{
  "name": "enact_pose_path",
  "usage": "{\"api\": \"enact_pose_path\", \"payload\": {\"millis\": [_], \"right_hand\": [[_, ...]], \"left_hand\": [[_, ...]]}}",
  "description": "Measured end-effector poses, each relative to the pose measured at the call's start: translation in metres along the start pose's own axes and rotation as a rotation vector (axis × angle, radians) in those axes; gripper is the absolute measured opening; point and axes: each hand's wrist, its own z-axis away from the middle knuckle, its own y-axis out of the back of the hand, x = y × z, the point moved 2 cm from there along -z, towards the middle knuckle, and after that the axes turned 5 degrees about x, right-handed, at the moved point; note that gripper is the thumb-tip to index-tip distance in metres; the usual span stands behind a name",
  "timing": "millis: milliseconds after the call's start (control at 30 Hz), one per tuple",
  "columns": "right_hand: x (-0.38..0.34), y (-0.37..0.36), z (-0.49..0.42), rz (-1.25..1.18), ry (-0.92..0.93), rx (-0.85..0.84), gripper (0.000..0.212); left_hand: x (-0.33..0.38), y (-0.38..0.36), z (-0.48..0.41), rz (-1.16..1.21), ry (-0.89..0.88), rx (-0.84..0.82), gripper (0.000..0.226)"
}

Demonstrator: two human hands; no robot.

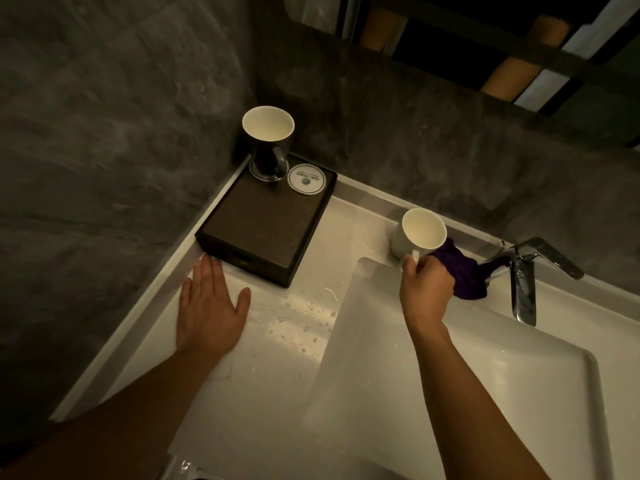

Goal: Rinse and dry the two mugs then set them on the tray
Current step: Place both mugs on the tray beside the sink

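Note:
A dark mug (267, 142) with a white inside stands upright on a round paper coaster at the far left corner of the dark wooden tray (256, 223). A second coaster (306, 178) beside it lies bare. A white mug (417, 233) stands on the counter behind the sink's far left corner. My right hand (425, 285) grips its handle. A purple cloth (462, 271) lies bunched just right of that hand. My left hand (209, 306) rests flat on the wet counter in front of the tray, fingers straight.
The white sink basin (450, 375) fills the lower right. A chrome faucet (526, 282) stands at its far right edge. Water drops speckle the counter (304, 317) between tray and sink. Grey stone walls close in at the left and back.

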Motion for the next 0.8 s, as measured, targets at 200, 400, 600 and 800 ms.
{"api": "enact_pose_path", "payload": {"millis": [200,400,600,800], "right_hand": [[-0.002,0.003,-0.002,0.019,-0.011,-0.007,0.025],[-0.029,0.011,0.005,-0.051,0.073,-0.051,0.022],[-0.100,-0.002,0.004,-0.162,0.194,-0.075,0.019],[-0.158,-0.027,-0.002,-0.186,0.276,-0.105,0.021]], "left_hand": [[0.000,0.000,0.000,0.007,0.002,-0.008,0.087],[0.001,0.001,0.001,0.014,0.004,-0.003,0.087],[0.002,0.001,0.000,0.021,0.004,-0.009,0.087],[0.002,0.004,0.001,0.034,0.003,-0.016,0.087]]}}
